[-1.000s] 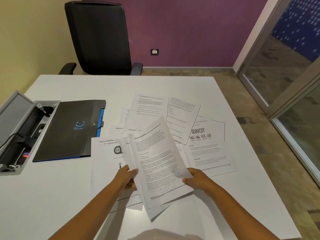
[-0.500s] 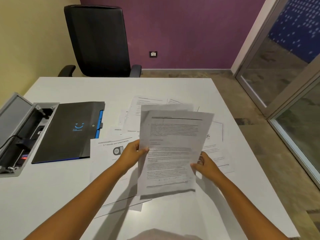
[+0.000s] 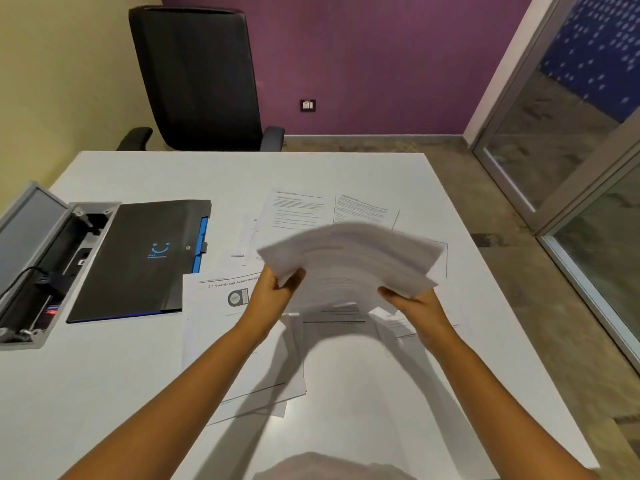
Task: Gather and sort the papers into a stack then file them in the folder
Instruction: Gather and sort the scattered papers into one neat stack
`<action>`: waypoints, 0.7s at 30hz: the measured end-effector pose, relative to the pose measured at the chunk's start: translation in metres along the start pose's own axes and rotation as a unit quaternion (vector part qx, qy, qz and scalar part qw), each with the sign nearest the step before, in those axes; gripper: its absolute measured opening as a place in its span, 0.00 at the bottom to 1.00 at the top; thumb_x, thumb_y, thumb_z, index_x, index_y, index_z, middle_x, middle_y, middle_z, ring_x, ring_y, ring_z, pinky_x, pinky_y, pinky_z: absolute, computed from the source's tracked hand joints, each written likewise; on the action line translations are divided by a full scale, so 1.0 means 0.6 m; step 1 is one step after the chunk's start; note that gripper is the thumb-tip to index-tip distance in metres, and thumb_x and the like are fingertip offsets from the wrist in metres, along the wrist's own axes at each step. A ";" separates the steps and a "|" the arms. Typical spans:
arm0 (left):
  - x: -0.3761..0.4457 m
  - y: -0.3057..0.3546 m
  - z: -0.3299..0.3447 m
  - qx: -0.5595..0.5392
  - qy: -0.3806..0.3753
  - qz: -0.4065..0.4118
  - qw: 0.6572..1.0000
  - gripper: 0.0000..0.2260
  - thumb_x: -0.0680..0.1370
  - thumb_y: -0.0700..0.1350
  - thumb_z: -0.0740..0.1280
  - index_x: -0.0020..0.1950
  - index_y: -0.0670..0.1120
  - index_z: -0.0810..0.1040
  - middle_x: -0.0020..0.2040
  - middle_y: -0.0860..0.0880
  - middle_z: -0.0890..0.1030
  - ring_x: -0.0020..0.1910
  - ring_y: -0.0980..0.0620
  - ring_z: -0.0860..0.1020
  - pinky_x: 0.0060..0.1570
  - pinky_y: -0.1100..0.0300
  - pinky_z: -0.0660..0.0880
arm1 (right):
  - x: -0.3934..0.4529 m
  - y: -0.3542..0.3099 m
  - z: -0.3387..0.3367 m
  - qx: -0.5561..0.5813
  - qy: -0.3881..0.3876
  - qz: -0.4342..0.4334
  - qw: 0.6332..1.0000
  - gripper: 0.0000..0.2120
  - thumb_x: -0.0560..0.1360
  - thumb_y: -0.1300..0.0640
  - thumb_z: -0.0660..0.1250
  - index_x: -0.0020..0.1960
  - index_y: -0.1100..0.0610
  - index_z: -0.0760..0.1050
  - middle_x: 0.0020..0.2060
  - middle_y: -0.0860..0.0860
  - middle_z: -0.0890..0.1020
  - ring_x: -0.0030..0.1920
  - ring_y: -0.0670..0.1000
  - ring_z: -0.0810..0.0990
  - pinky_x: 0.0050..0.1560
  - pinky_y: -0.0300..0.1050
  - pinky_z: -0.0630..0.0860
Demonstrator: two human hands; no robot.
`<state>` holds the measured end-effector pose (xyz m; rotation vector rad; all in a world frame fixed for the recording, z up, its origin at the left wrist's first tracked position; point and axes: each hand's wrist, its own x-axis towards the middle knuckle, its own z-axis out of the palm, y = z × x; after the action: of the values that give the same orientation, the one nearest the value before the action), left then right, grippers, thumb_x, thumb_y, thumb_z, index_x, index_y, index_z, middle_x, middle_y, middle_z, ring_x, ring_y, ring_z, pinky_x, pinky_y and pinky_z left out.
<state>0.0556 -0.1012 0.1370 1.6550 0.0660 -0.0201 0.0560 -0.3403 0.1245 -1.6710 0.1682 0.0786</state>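
Both my hands hold a few white printed sheets [image 3: 349,261] above the middle of the white table [image 3: 138,375]; the sheets are blurred and tilted almost flat. My left hand [image 3: 273,289] grips their left edge and my right hand [image 3: 412,306] grips their lower right edge. More loose papers lie on the table beneath and around them: one headed "Awards and Achievements" [image 3: 214,306] at the left, two text pages [image 3: 298,213] farther back. The black folder [image 3: 138,261] with a blue smile mark lies shut to the left.
A grey cable box [image 3: 31,271] with its lid up is set into the table at the far left, with a black cable inside. A black office chair [image 3: 197,77] stands behind the table. Glass doors [image 3: 571,161] are on the right.
The sheets in my hands have swung from standing upright facing me to lying nearly flat, and they have moved up and away from me. Both hands kept their grip.
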 end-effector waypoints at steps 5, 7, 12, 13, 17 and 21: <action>-0.006 -0.022 0.016 0.028 0.012 -0.038 0.999 0.17 0.77 0.44 0.64 0.65 0.45 0.69 0.58 0.48 0.76 0.57 0.50 0.74 0.57 0.60 0.71 | -0.005 0.022 0.010 -0.042 -0.001 0.015 0.999 0.09 0.73 0.63 0.69 0.44 0.49 0.76 0.46 0.51 0.83 0.45 0.46 0.78 0.52 0.46 0.76; 0.000 -0.014 0.018 0.024 0.035 -0.033 0.999 0.14 0.77 0.44 0.64 0.63 0.45 0.70 0.54 0.48 0.77 0.56 0.48 0.75 0.56 0.57 0.71 | -0.003 0.017 0.014 0.007 0.031 0.006 0.999 0.10 0.73 0.62 0.70 0.44 0.46 0.77 0.44 0.43 0.82 0.46 0.43 0.80 0.46 0.31 0.77; 0.015 0.016 0.023 -0.054 0.051 0.012 0.997 0.08 0.77 0.46 0.63 0.53 0.59 0.73 0.51 0.58 0.79 0.53 0.56 0.78 0.52 0.59 0.76 | 0.007 -0.009 0.019 0.054 0.037 -0.037 0.997 0.12 0.73 0.62 0.69 0.47 0.44 0.78 0.43 0.40 0.84 0.46 0.39 0.82 0.46 0.33 0.79; 0.017 0.022 0.025 -0.063 0.055 0.016 0.996 0.09 0.77 0.46 0.64 0.52 0.60 0.73 0.51 0.58 0.80 0.52 0.58 0.79 0.51 0.59 0.78 | 0.007 -0.013 0.020 0.064 0.029 -0.047 0.996 0.13 0.73 0.63 0.69 0.48 0.44 0.78 0.43 0.41 0.84 0.47 0.40 0.82 0.46 0.34 0.80; 0.021 0.025 0.030 -0.048 0.079 0.020 0.996 0.12 0.74 0.43 0.68 0.45 0.62 0.74 0.43 0.62 0.79 0.42 0.66 0.79 0.40 0.69 0.77 | 0.006 -0.012 0.023 0.049 0.049 -0.029 0.997 0.13 0.71 0.61 0.72 0.46 0.43 0.76 0.39 0.39 0.84 0.43 0.41 0.83 0.38 0.31 0.78; 0.011 -0.007 0.032 -0.020 0.060 -0.030 0.998 0.11 0.74 0.40 0.68 0.49 0.57 0.75 0.46 0.56 0.80 0.47 0.56 0.78 0.44 0.63 0.75 | 0.002 0.016 0.016 -0.016 0.051 0.017 0.998 0.12 0.70 0.61 0.73 0.47 0.48 0.75 0.43 0.42 0.80 0.44 0.42 0.78 0.42 0.35 0.75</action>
<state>0.0624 -0.1199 0.1309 1.6128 0.2069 0.0350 0.0564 -0.3317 0.1137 -1.7055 0.2739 0.0205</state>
